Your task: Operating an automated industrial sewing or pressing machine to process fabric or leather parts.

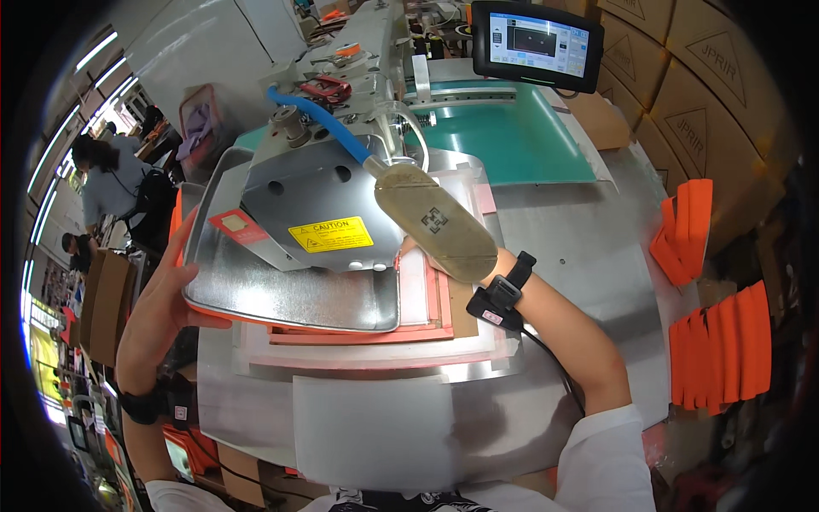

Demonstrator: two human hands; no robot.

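My left hand (pixel 166 294) is at the left edge of a shallow metal tray (pixel 281 294) under a sewing machine head (pixel 316 205). Its fingers are apart along the tray's rim, and some of them pass out of sight beside and below it. Orange material shows under this rim. My right hand (pixel 502 263) reaches in from the right, behind the long beige plate (pixel 435 222) hanging from a blue tube (pixel 320 124). That plate covers most of its fingers, so their grip is hidden. Close by lie a pink-red frame (pixel 363 338) and white sheets (pixel 490 346).
A metal table (pixel 563 247) carries a translucent sheet (pixel 371 427) at the front and a green sheet (pixel 503 136) at the back. Folded orange strips (pixel 721 350) are stacked at the right. A screen (pixel 537 43) and cardboard boxes (pixel 708 94) stand behind. Another person (pixel 115 179) is far left.
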